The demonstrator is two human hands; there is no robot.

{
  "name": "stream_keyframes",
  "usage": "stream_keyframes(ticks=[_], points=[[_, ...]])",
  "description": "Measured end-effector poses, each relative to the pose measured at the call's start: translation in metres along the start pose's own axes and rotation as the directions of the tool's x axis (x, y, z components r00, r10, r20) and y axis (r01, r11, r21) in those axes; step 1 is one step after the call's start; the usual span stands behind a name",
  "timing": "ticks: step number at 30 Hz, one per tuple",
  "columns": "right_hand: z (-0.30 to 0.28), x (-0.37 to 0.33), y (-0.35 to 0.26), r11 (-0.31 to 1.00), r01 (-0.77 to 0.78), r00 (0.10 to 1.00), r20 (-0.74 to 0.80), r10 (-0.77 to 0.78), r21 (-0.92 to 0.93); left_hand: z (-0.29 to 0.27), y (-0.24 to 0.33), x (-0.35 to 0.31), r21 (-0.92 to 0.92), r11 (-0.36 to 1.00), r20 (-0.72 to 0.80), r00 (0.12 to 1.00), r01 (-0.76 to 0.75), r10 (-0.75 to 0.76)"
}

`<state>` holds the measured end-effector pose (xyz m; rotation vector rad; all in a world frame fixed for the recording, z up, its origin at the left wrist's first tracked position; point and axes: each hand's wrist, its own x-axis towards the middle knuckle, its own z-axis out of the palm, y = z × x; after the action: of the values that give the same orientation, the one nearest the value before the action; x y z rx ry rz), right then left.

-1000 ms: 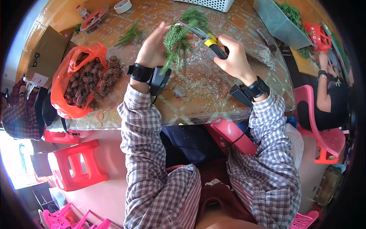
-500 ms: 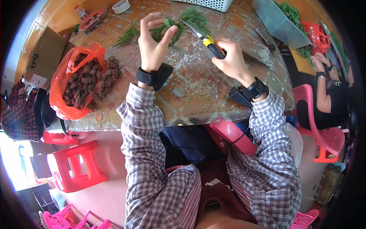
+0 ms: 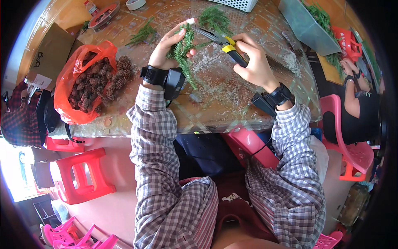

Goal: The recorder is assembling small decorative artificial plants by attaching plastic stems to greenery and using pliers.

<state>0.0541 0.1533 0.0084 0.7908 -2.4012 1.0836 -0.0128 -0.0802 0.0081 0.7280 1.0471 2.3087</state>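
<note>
My left hand (image 3: 162, 52) pinches a green needle-leaved sprig (image 3: 185, 52) near its top, and the sprig's lower end hangs beside the wrist. In my right hand (image 3: 259, 64) is a pair of long-nose pliers (image 3: 228, 47) with black and yellow handles. The pliers' jaws point left, their tips close to my left fingertips and the sprig's upper end. Whether the tips touch the stem is too small to tell. Behind them lies a second bunch of green sprigs (image 3: 213, 20), and a smaller sprig (image 3: 143, 33) rests farther left.
To the left, a red plastic bag (image 3: 62, 97) holds pine cones (image 3: 93, 81). A tape roll (image 3: 135, 4) and a round dish (image 3: 103, 15) stand far left, a white basket (image 3: 236, 3) at the back. Right are a translucent bin (image 3: 309, 31) and another person's arm (image 3: 351, 93). White bits litter the table (image 3: 224, 112).
My left hand has closed on a sprig and lifted it off the table, tilting upright. The pliers' tips have moved slightly left, up to the sprig's top.
</note>
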Motion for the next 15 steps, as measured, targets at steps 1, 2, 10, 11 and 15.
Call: stream_keyframes(ticks=[1,2,10,11,15], points=[[0.0,0.0,0.001,1.0,0.0,1.0,0.0,0.0,0.001,0.0,0.001,-0.001,-0.029,0.999,0.019,0.999,0.033,-0.033],[0.001,0.0,0.002,1.0,0.022,1.0,0.006,-0.022,0.014,0.0,0.001,-0.001,-0.058,0.996,0.04,0.997,0.067,-0.064],[0.003,0.004,0.0,0.982,0.187,0.981,-0.045,-0.187,-0.001,-0.003,0.0,0.001,-0.05,0.996,0.158,0.986,0.07,-0.061],[0.004,0.003,-0.002,0.985,0.175,0.983,-0.048,-0.175,-0.003,-0.002,0.0,0.001,-0.05,0.996,0.158,0.986,0.07,-0.061],[-0.001,0.0,-0.004,1.0,0.012,0.997,-0.08,-0.011,0.02,0.013,-0.005,0.005,0.13,0.976,-0.027,0.983,-0.175,0.18]])
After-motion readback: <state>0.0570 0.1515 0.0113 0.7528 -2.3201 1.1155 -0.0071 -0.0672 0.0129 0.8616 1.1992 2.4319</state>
